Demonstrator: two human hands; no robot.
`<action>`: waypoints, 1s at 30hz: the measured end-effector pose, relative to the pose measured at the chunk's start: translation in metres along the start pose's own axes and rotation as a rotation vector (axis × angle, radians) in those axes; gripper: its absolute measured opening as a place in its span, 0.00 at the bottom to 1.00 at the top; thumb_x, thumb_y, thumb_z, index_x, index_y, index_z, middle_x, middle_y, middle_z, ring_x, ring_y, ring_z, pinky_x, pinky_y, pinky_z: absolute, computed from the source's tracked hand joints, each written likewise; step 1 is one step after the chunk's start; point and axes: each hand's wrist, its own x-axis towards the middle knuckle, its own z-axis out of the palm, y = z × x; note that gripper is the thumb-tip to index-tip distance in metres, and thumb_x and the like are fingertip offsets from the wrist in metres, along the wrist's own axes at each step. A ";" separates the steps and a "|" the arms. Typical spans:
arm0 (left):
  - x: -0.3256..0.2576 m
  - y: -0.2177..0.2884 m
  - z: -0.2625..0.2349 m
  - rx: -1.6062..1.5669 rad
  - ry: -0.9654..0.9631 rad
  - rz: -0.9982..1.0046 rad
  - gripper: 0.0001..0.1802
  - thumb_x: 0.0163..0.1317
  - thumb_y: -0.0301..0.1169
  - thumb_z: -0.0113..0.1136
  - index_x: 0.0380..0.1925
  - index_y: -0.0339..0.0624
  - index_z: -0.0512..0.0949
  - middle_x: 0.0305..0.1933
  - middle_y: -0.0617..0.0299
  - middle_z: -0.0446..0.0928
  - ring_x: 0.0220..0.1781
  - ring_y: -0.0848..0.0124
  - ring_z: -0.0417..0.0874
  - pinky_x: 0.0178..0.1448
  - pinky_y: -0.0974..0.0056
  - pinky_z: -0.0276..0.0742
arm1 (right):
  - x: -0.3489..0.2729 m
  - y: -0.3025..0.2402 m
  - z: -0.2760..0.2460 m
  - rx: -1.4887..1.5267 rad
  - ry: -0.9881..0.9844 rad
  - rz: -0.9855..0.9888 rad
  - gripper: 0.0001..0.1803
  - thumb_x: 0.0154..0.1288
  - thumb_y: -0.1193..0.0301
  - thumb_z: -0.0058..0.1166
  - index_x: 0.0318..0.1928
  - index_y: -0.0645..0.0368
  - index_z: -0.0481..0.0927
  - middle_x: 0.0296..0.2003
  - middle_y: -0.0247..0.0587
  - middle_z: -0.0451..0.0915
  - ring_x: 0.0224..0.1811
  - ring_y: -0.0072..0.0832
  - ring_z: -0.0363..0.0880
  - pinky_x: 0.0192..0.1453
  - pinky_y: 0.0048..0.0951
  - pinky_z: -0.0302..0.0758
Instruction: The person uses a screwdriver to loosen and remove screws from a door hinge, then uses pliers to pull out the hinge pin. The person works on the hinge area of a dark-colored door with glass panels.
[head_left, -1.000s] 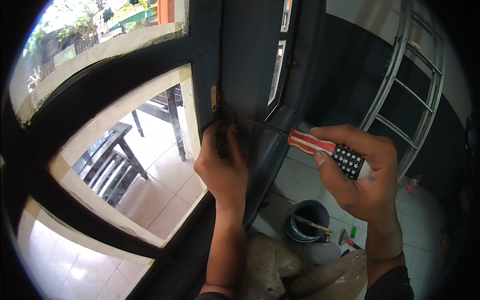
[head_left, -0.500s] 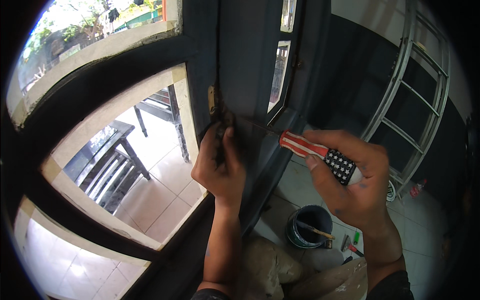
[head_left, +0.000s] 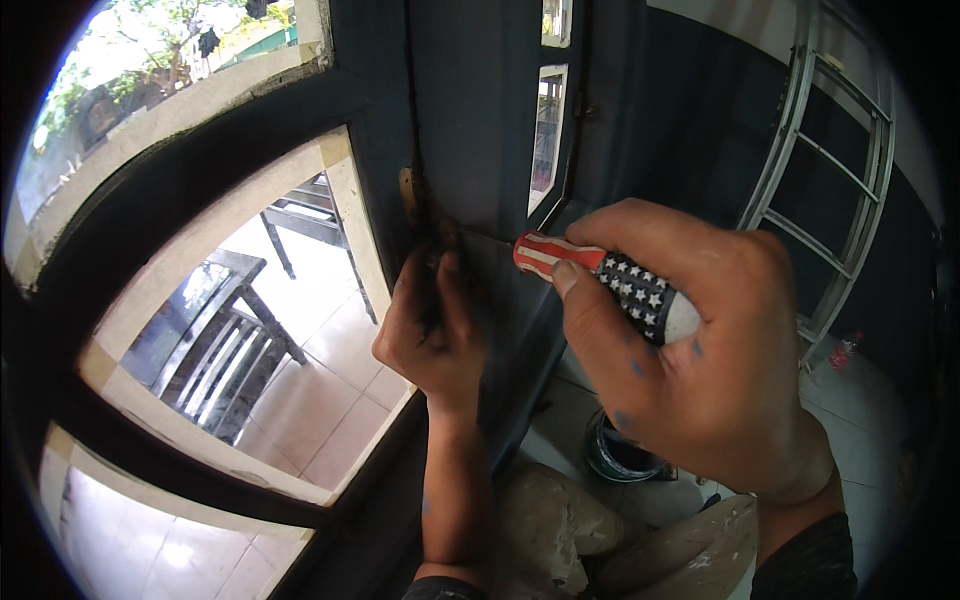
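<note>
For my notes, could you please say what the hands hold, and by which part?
Right hand: a screwdriver, by its handle; whether the left hand holds anything is unclear.

The dark right sleeve [head_left: 808,560] shows at the lower right of the frame, and the dark left sleeve [head_left: 445,588] at the bottom, left of centre. Beige trousers [head_left: 535,515] at the lower centre carry pale smears. Blue-grey spots [head_left: 637,368] mark the right hand [head_left: 715,380].
</note>
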 end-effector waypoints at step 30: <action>-0.005 0.000 0.001 -0.028 -0.023 -0.052 0.14 0.74 0.22 0.68 0.56 0.26 0.87 0.29 0.56 0.88 0.26 0.76 0.88 0.32 0.72 0.81 | 0.002 0.118 -0.010 0.430 -0.100 -0.156 0.13 0.73 0.71 0.68 0.53 0.65 0.91 0.45 0.47 0.92 0.43 0.24 0.90 0.48 0.30 0.83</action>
